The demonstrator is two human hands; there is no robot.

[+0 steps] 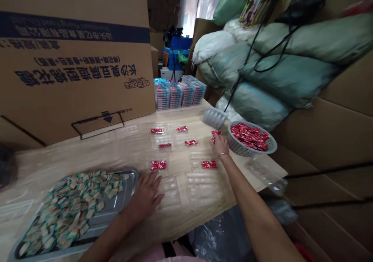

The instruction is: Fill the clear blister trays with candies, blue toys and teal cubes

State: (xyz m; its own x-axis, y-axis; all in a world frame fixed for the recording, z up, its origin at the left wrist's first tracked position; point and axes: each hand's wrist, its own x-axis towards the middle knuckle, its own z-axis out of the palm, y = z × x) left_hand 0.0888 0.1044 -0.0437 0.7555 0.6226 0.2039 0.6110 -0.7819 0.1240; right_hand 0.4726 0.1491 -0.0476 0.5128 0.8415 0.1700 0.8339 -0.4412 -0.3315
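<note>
My right hand (220,145) is at the right of the table, fingers bent over small red packets (216,133) with white marks. They seem pinched at the fingertips, which partly cover them. My left hand (148,194) lies with fingers spread at the edge of a clear plastic tray (169,192) and holds nothing. Just beyond its fingertips, one red packet (158,165) rests in another clear tray. Several more trays stand in two rows, most with a single packet, such as the packet (209,164) below my right hand. The nearest right tray (204,186) has no packet.
A grey basket (243,150) heaped with red packets stands at right. At left is a metal tray (135,176) of small green-and-tan pieces. Stacked filled packs (176,95), a clear tray stack (215,117) and a large carton (78,75) line the back. Sacks (262,95) rise beyond.
</note>
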